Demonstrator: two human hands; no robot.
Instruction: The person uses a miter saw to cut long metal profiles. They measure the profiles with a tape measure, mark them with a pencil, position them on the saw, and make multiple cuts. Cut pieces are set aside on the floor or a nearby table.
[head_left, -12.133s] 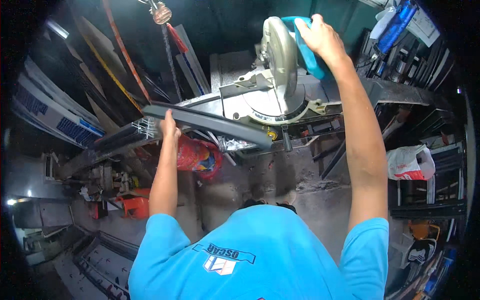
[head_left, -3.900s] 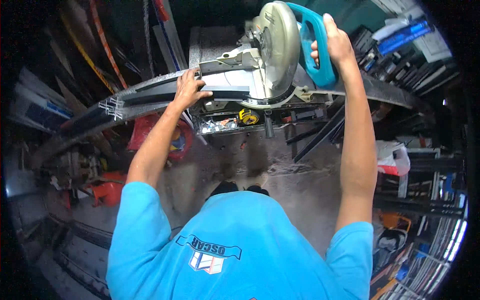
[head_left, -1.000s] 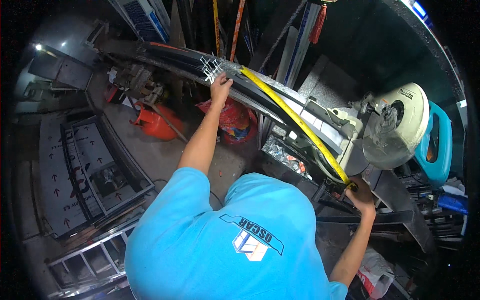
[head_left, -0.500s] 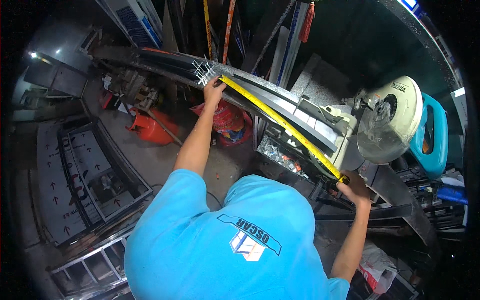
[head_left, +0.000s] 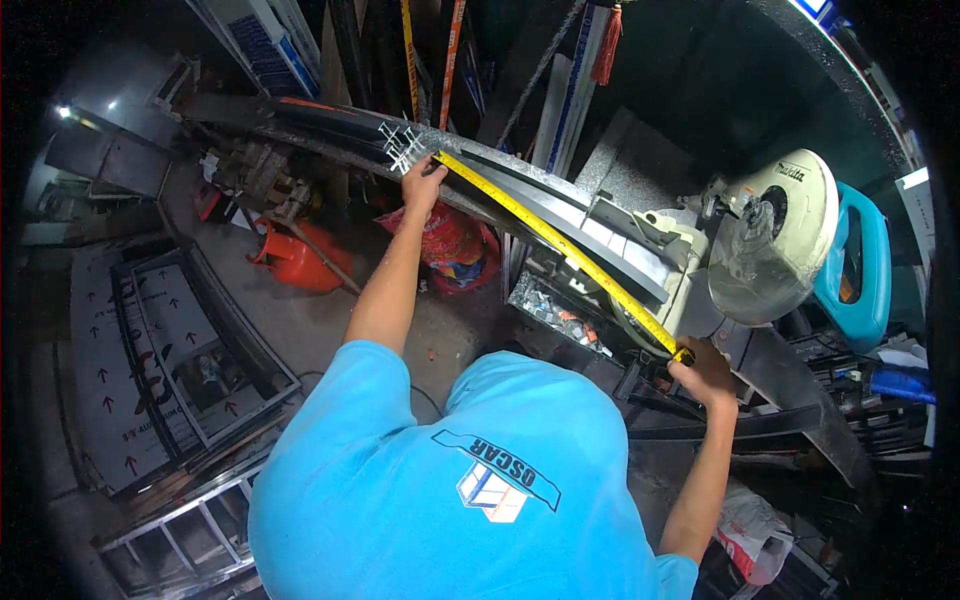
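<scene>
A yellow tape measure (head_left: 556, 241) is stretched in a straight line between my two hands. My left hand (head_left: 423, 184) pinches its free end, beside the cut ends of several silver metal profiles (head_left: 402, 147). My right hand (head_left: 705, 374) is closed around the tape's dark case, just in front of the miter saw's base. The blade runs along the near side of a long grey metal profile (head_left: 628, 272) that lies on the bench against the pale saw fence (head_left: 672, 243). My right fingers partly hide the case.
At the right stands a miter saw (head_left: 785, 235) with a cream guard and teal handle. A tray of metal offcuts (head_left: 562, 318) sits below the tape. On the floor are a red gas cylinder (head_left: 300, 259), a red sack (head_left: 457, 250) and an aluminium ladder (head_left: 190, 532). Long bars lean behind the bench.
Both hands and the tape stay in nearly the same place along the profile. The whole view has shifted slightly, with the scene a little further left.
</scene>
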